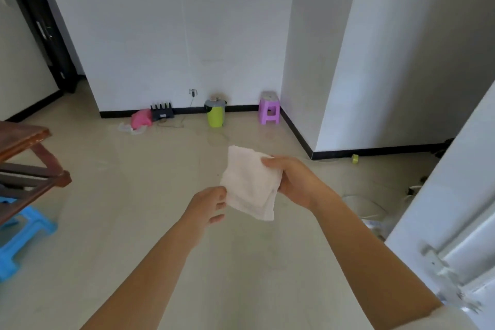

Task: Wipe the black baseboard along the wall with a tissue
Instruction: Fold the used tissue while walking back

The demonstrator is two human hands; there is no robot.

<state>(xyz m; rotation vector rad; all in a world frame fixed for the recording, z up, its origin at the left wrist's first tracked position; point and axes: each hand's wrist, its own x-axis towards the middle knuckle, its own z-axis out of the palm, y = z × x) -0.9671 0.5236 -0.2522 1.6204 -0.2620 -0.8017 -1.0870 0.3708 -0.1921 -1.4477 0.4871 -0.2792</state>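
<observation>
1 tissue point(249, 185) in pinching grip of right hand point(297, 182); left hand point(206, 206) relaxed alongside

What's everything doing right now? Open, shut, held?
tissue, held up in the air, partly folded.
right hand, gripping the tissue.
left hand, at the tissue's edge; grip unclear.
baseboard, not touched yet.
green bin, upright by the wall.
white door, open.

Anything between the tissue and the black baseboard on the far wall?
The floor from the tissue in the right hand to the baseboard looks open. Against it stand a pink bag, a black router, a green bin and a purple stool, covering parts of it.
</observation>
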